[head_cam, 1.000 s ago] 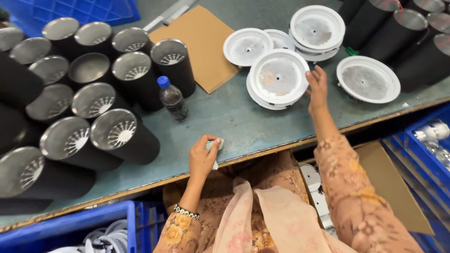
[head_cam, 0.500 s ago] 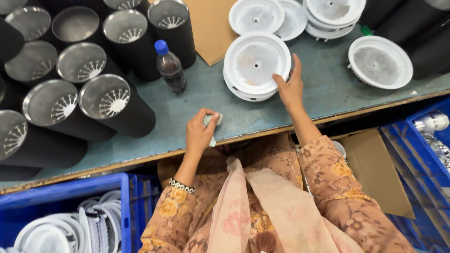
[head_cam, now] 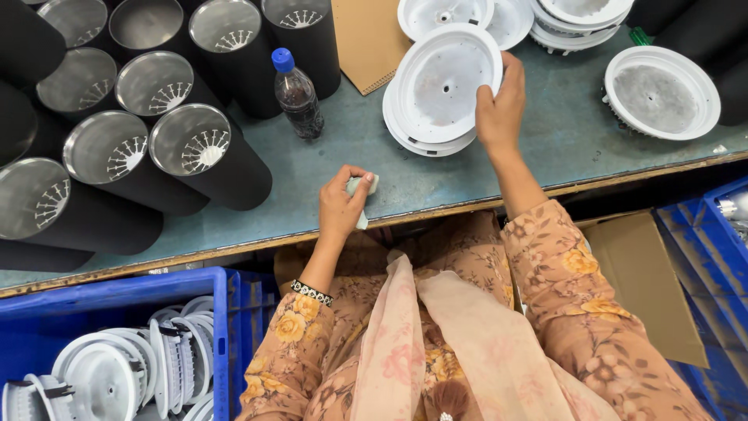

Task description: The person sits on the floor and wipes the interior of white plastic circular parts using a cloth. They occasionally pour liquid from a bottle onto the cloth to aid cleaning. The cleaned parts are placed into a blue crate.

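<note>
Gripping the rim of a white round lamp housing (head_cam: 446, 82), the right hand (head_cam: 499, 113) has its fingers clamped over the disc's right edge, tilting it up off the short stack of like discs (head_cam: 425, 140) beneath. The left hand (head_cam: 341, 204) rests near the front edge of the grey-green worktable (head_cam: 561, 148), fingers curled shut around a small pale folded cloth (head_cam: 363, 187). Just behind that hand stands a dark drink bottle (head_cam: 298, 97) with a blue cap, its label too blurred to make out. Flat brown cardboard (head_cam: 372, 39) lies behind the bottle, touching the stack's far side. Black cylinders with silvery finned insides (head_cam: 191, 148) crowd the table's left half, close to the bottle. More white discs (head_cam: 576, 15) sit at the back, and a single one with a grey centre (head_cam: 662, 90) lies well right of the hand. Below the table edge, a blue crate (head_cam: 117, 288) at left holds white housings stood on edge; another blue crate (head_cam: 713, 234) and a brown carton (head_cam: 639, 273) sit at right.
</note>
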